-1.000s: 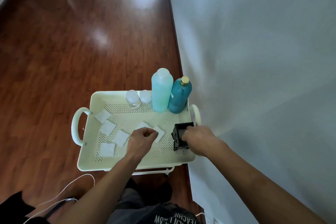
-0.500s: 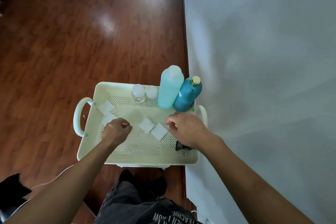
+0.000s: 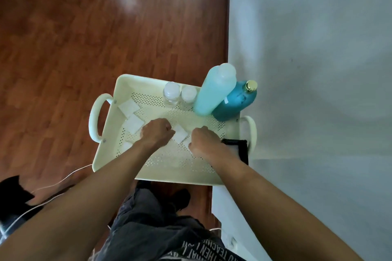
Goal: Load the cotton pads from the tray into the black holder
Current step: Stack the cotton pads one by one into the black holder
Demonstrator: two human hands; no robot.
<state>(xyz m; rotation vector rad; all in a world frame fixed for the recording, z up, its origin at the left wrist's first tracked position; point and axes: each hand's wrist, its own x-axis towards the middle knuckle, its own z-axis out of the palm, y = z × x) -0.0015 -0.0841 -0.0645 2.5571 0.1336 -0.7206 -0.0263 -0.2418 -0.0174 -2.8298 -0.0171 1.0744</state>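
A cream perforated tray (image 3: 110, 133) holds several white square cotton pads. Two pads (image 3: 128, 108) (image 3: 133, 124) lie at its left, and a third (image 3: 126, 146) peeks out beside my left forearm. One pad (image 3: 180, 133) lies in the middle between my hands. My left hand (image 3: 157, 132) is curled into a fist just left of it, with no pad showing in it. My right hand (image 3: 204, 141) is curled knuckles-up, fingertips down on the edge of another pad (image 3: 186, 143). The black holder (image 3: 240, 148) stands at the tray's right side, partly hidden by my right wrist.
At the tray's far side stand two small clear jars (image 3: 171, 93), a light aqua bottle (image 3: 215, 91) and a teal bottle with a gold cap (image 3: 237, 101). A grey wall (image 3: 307, 70) rises close on the right. Wooden floor lies to the left, with a white cable (image 3: 63, 180).
My right hand let go of the black holder and moved left onto a middle pad. My left hand went to the left pads, then came back to the middle, closed.
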